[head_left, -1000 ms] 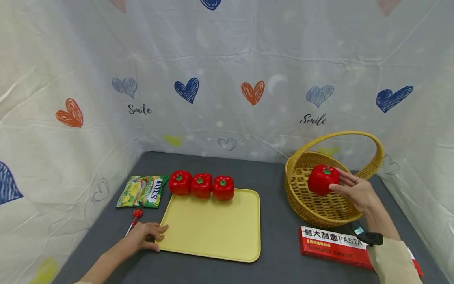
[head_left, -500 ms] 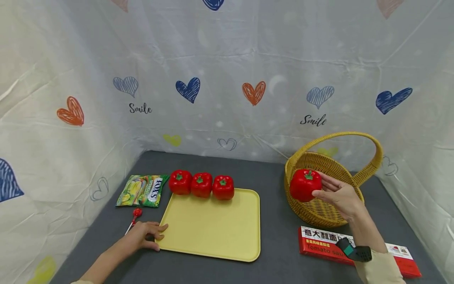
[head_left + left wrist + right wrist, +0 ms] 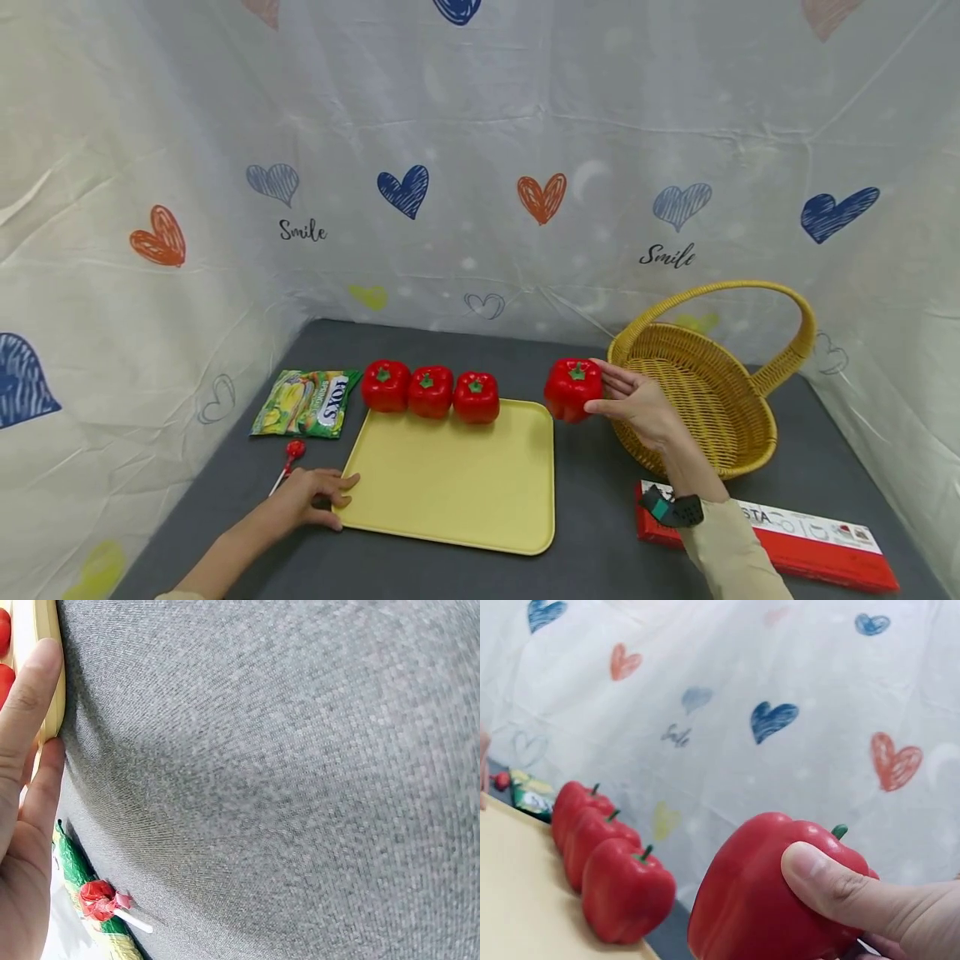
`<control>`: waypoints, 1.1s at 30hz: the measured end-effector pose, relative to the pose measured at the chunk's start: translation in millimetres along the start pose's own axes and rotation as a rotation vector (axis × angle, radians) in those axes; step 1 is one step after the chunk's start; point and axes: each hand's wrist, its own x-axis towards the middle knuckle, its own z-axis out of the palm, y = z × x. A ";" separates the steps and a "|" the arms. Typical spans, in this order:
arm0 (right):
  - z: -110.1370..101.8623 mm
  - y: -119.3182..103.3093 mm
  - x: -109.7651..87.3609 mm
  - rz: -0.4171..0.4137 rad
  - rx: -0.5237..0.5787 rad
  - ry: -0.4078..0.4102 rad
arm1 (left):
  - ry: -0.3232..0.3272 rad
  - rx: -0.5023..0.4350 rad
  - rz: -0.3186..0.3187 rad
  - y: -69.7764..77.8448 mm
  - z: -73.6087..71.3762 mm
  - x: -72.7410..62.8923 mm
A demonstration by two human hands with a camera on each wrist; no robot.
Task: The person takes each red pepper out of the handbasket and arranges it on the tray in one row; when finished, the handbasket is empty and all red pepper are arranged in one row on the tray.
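Observation:
In the head view my right hand (image 3: 639,410) holds a red bell pepper (image 3: 568,392) above the table, just right of the yellow tray (image 3: 457,479). The right wrist view shows the thumb (image 3: 832,885) pressed on this pepper's side, the other fingers mostly hidden behind it. Three similar bell peppers (image 3: 430,392) stand in a row along the tray's far edge, green stems up. My left hand (image 3: 300,500) rests at the tray's near left corner, its fingers lying loosely against the rim. In the left wrist view two of its digits touch the tray's edge (image 3: 51,712).
A wicker basket (image 3: 765,433) with a tall handle stands at the right. In front of it lies a red and white pasta box (image 3: 817,542), partly covered by my right arm. A green snack bag (image 3: 303,403) and a red lollipop (image 3: 295,450) lie left of the tray.
My right hand has carried the bell pepper leftward, from over the basket to beside the tray's right edge. My left hand has stayed at the tray corner.

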 end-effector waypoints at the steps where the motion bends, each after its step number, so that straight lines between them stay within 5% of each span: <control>1: 3.5 3.3 4.4 -0.003 0.007 -0.011 | 0.002 -0.002 0.003 0.0 0.3 0.3; 17: 22.6 66.6 44.1 -0.068 -0.057 -0.079 | -0.003 -0.023 -0.005 0.3 1.6 4.6; 33: 33.1 69.3 54.3 -0.080 0.002 -0.202 | -0.008 -0.010 -0.011 1.6 0.9 5.1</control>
